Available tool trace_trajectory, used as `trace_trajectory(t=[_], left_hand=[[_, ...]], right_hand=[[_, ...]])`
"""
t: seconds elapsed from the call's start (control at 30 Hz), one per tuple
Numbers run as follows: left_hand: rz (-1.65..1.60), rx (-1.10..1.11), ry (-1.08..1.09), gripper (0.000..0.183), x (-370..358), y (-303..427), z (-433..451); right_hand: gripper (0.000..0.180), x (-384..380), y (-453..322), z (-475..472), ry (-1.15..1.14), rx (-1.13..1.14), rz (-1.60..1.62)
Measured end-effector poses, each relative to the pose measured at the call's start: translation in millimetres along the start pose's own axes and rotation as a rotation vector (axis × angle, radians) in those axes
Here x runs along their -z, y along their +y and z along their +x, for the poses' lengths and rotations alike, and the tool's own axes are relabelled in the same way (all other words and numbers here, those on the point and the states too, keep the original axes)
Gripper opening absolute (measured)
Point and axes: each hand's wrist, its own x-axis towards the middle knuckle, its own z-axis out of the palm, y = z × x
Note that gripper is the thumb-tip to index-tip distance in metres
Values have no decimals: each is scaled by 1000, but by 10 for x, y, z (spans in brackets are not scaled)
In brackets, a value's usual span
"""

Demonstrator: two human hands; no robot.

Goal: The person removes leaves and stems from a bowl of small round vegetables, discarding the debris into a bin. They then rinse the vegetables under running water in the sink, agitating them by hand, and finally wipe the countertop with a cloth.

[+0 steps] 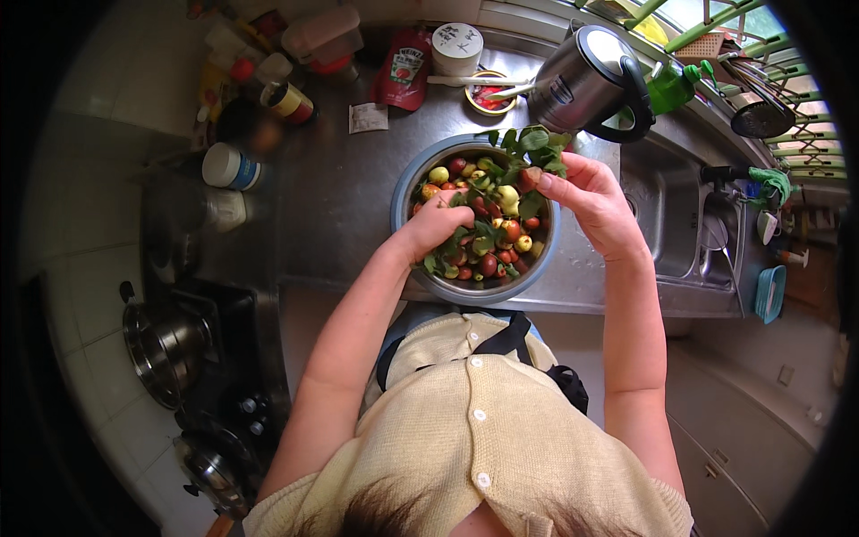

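A round metal bowl with a blue-grey rim (402,184) stands on the steel counter before me, filled with small red, brown and yellow-green fruits (488,264), probably jujubes, among green leaves. My right hand (594,201) is at the bowl's upper right edge, thumb and fingers pinching a leafy green sprig (535,140) with a reddish-brown fruit at the thumb tip. My left hand (439,225) reaches over the left side of the bowl, its fingers curled around part of the leafy stems; the fingertips are partly hidden by leaves and fruit.
Behind the bowl stand a ketchup pouch (405,70), a white lidded tub (458,50), an open round tin (490,101) and an electric kettle (580,84). A steel sink (664,215) lies to the right. Jars (230,166) and a stove with a steel pot (164,349) are at left.
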Motion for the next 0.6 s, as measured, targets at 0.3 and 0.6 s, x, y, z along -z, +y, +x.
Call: trace_trajectory(t=[0.3, 0.6], left_hand=[[-550, -57, -137, 40, -57, 102, -167], [-220, -356, 247, 19, -189, -182, 35]], right_hand=[[19, -221, 376, -46, 198, 224, -948], [23, -803, 657, -77, 214, 520, -1382]])
